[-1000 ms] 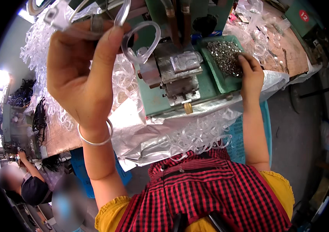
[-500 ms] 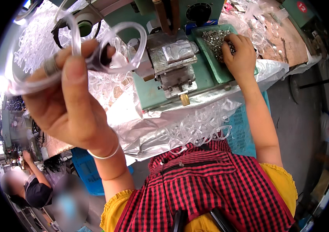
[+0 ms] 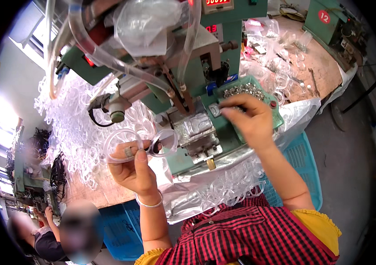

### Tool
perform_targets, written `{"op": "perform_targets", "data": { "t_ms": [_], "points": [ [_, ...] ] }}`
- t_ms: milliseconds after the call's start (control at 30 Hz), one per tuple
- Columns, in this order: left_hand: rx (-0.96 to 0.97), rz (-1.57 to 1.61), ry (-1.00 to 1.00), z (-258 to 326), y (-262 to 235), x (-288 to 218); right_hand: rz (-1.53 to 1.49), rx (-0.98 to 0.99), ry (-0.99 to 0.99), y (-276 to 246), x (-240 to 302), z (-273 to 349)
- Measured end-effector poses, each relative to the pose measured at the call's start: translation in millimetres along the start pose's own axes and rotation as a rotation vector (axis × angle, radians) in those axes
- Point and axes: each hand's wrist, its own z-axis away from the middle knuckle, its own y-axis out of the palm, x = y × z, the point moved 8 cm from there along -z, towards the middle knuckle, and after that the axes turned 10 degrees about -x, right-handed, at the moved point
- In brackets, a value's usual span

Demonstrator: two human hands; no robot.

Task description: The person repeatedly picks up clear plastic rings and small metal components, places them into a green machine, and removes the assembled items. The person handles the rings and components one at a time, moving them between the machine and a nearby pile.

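Note:
My left hand (image 3: 136, 171) is closed on a clear plastic eyeglass frame (image 3: 122, 132), holding it up left of the machine's metal fixture (image 3: 195, 128). Its two round rims stick out either side of my fingers, and a dark covering shows at one fingertip. My right hand (image 3: 257, 123) hovers at the left side of a green tray (image 3: 275, 115), thumb and forefinger drawn together. Whatever they pinch is too small to make out. Heaped in the tray are small shiny metal parts (image 3: 246, 90). A small silvery piece (image 3: 215, 109) lies by my right fingertips.
The green machine's arm and clear hoses (image 3: 122, 66) reach over the fixture. Clear frames pile up on the left (image 3: 75, 119) and along the front edge (image 3: 232, 187). Blue baskets (image 3: 305, 165) stand below the bench. Another person (image 3: 42, 238) sits at far left.
My right hand has lifted out of the metal parts and moved left toward the fixture. My left hand has lowered the eyeglass frame toward the fixture. The view has tilted up, showing more of the machine.

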Motion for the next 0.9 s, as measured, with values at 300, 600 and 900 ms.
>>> {"op": "perform_targets", "data": {
  "t_ms": [300, 600, 900],
  "points": [
    [0.043, 0.034, 0.022, -57.0, 26.9, -29.6, -0.223, 0.032, 0.115, 57.0, 17.8, 8.0],
    [0.284, -0.174, 0.221, -22.2, 42.2, -45.8, -0.295, 0.154, 0.186, 49.1, 45.5, 26.8],
    [0.734, -0.312, 0.825, 55.8, 103.2, -51.5, 1.076, -0.080, -0.398, -63.9, -35.8, -2.6]
  ]
}}
